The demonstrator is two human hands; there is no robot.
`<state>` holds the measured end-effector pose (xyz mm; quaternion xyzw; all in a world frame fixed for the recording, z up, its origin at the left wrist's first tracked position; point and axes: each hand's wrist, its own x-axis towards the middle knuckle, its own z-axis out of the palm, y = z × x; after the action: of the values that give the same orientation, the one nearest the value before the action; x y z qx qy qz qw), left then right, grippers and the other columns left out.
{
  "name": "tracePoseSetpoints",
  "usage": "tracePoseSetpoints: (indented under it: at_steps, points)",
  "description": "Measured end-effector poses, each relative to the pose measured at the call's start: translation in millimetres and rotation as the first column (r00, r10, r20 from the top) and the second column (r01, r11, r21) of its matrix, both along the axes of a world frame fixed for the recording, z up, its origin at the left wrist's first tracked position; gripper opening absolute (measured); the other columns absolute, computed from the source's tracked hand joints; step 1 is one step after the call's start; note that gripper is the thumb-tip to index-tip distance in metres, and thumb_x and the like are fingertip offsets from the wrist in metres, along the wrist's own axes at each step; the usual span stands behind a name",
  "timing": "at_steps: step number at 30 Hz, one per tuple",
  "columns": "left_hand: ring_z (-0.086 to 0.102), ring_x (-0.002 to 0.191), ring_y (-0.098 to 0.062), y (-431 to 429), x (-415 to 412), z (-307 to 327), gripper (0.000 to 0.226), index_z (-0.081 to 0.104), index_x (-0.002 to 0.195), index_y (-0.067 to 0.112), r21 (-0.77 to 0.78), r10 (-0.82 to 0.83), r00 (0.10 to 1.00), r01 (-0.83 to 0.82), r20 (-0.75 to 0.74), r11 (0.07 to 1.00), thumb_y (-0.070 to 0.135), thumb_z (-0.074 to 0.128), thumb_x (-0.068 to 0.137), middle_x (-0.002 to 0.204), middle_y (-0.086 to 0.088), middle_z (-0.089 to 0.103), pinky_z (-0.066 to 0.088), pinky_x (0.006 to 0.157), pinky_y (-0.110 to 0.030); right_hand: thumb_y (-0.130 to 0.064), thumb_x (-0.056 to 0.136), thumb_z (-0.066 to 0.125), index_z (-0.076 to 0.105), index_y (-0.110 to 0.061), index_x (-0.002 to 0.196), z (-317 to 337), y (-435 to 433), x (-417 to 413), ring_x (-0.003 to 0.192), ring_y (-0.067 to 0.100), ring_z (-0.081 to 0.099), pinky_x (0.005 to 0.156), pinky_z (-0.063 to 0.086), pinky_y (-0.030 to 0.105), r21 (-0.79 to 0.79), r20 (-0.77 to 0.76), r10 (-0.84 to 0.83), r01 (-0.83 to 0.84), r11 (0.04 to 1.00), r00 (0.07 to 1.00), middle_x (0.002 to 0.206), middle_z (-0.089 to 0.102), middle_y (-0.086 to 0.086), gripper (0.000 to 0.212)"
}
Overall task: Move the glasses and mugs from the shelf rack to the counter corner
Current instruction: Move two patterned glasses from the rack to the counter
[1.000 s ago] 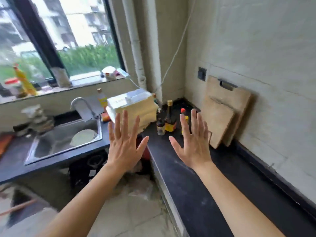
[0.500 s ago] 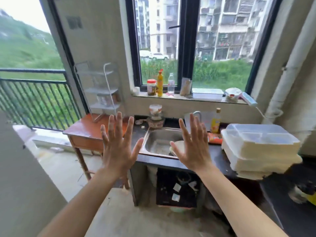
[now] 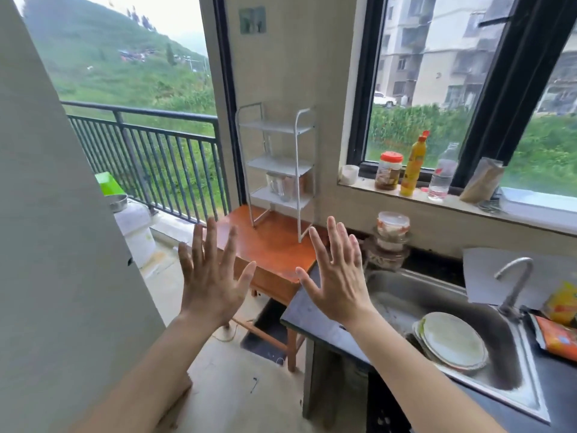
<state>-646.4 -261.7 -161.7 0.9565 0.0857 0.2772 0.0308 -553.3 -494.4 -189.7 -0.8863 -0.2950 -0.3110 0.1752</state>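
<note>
A white three-tier shelf rack [image 3: 298, 142] stands on an orange wooden table [image 3: 274, 248] against the wall. On its lowest tier sit a clear glass mug [image 3: 276, 184] and brownish glasses [image 3: 295, 184] beside it; the upper tiers look bare. My left hand [image 3: 212, 276] and my right hand [image 3: 337, 279] are raised in front of me, palms forward, fingers spread, holding nothing. Both hands are well short of the rack, hovering over the table's near edge and the dark counter end [image 3: 309, 314].
A steel sink [image 3: 512, 373] with a plate [image 3: 452, 340] and a tap [image 3: 515, 285] lies to the right. Stacked containers [image 3: 392, 235] stand behind it. Bottles and a jar [image 3: 388, 170] line the windowsill. A grey wall panel [image 3: 56, 245] is close on the left; a balcony railing [image 3: 150, 151] is beyond.
My view has swung left from the counter corner past the sink to the shelf rack. Both hands stay raised and spread, empty throughout.
</note>
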Motion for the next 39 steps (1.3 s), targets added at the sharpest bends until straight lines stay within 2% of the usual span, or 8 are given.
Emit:
tracePoseSetpoints:
  at_steps: [5,10,14,20,27,32,36,39]
  points:
    - [-0.007,0.153,-0.031,47.2,117.4,0.5,0.078,0.012,0.16,0.023,-0.002,0.034,0.999,-0.034,-0.028,0.999,0.064,0.022,0.095,0.167,-0.015,-0.001,0.0,0.12,-0.059,-0.058,0.097,0.044,0.013,-0.021,0.162,-10.3,61.0,126.0,0.155,0.033,0.001,0.123,0.011,0.054,0.023,-0.046,0.028,-0.027,0.999,0.999,0.169,-0.003,0.013,0.081]
    - [-0.026,0.149,-0.02,92.0,227.6,16.2,0.082,-0.005,0.159,0.028,-0.06,0.029,0.998,-0.033,-0.062,0.998,0.069,0.01,0.09,0.165,-0.005,-0.023,-0.014,0.119,-0.047,-0.058,0.097,0.046,0.013,-0.023,0.161,9.1,112.8,237.6,0.153,0.036,0.017,0.118,0.029,0.054,0.052,-0.125,0.053,-0.047,0.998,0.991,0.168,0.006,0.015,0.08]
    - [-0.021,0.15,-0.017,126.7,279.7,11.0,0.078,-0.001,0.159,0.031,-0.176,0.011,0.999,-0.018,-0.042,0.984,0.066,0.021,0.093,0.166,-0.003,-0.017,-0.008,0.12,-0.046,-0.055,0.097,0.048,0.009,-0.026,0.161,9.4,150.6,295.7,0.15,0.035,0.025,0.114,0.038,0.052,0.072,-0.202,0.069,-0.056,0.996,0.977,0.167,0.014,0.016,0.08]
    - [-0.021,0.151,-0.02,176.3,360.2,-24.8,0.077,-0.003,0.159,0.03,-0.204,-0.015,0.989,-0.016,-0.145,0.979,0.061,0.033,0.098,0.166,-0.004,-0.019,-0.002,0.122,-0.05,-0.053,0.098,0.047,0.017,-0.022,0.16,-16.6,184.9,354.4,0.144,0.036,0.035,0.107,0.045,0.05,0.049,-0.216,0.033,-0.023,0.999,0.976,0.162,0.025,0.018,0.076]
    - [-0.008,0.153,-0.029,218.4,483.8,-54.0,0.078,0.008,0.159,0.023,-0.238,-0.192,0.969,0.152,-0.157,0.959,0.058,0.037,0.098,0.167,-0.014,-0.003,0.0,0.123,-0.047,-0.051,0.098,0.046,0.023,-0.022,0.157,-34.9,215.7,417.5,0.136,0.032,0.046,0.095,0.053,0.045,0.009,-0.247,-0.093,0.098,0.995,0.965,0.156,0.038,0.014,0.07]
    - [0.005,0.153,-0.035,243.1,574.8,-49.2,0.077,0.015,0.159,0.018,-0.237,-0.329,0.939,0.298,-0.104,0.925,0.058,0.034,0.097,0.165,-0.019,0.01,0.01,0.123,-0.05,-0.047,0.098,0.048,0.046,-0.019,0.143,-40.2,240.4,461.8,0.112,0.024,0.058,0.074,0.054,0.036,-0.026,-0.312,-0.19,0.192,0.981,0.931,0.126,0.056,0.002,0.054]
    - [0.001,0.153,-0.031,259.5,626.8,-49.9,0.072,0.014,0.159,0.019,-0.216,-0.45,0.886,0.42,-0.113,0.881,0.057,0.028,0.099,0.166,-0.014,0.008,0.008,0.123,-0.05,-0.041,0.098,0.052,0.056,-0.019,0.132,-53.3,263.7,484.4,0.108,0.024,0.061,0.074,0.051,0.035,-0.009,-0.424,-0.273,0.297,0.955,0.864,0.122,0.059,0.0,0.04]
    - [0.012,0.152,-0.032,266.4,645.1,-60.9,0.068,0.028,0.156,0.016,-0.213,-0.514,0.843,0.479,-0.16,0.851,0.055,0.025,0.1,0.164,-0.014,0.022,0.011,0.122,-0.05,-0.039,0.099,0.053,0.055,-0.019,0.133,-65.7,283.3,496.6,0.109,0.025,0.062,0.081,0.05,0.037,0.045,-0.552,-0.278,0.361,0.931,0.786,0.126,0.059,0.002,0.04]
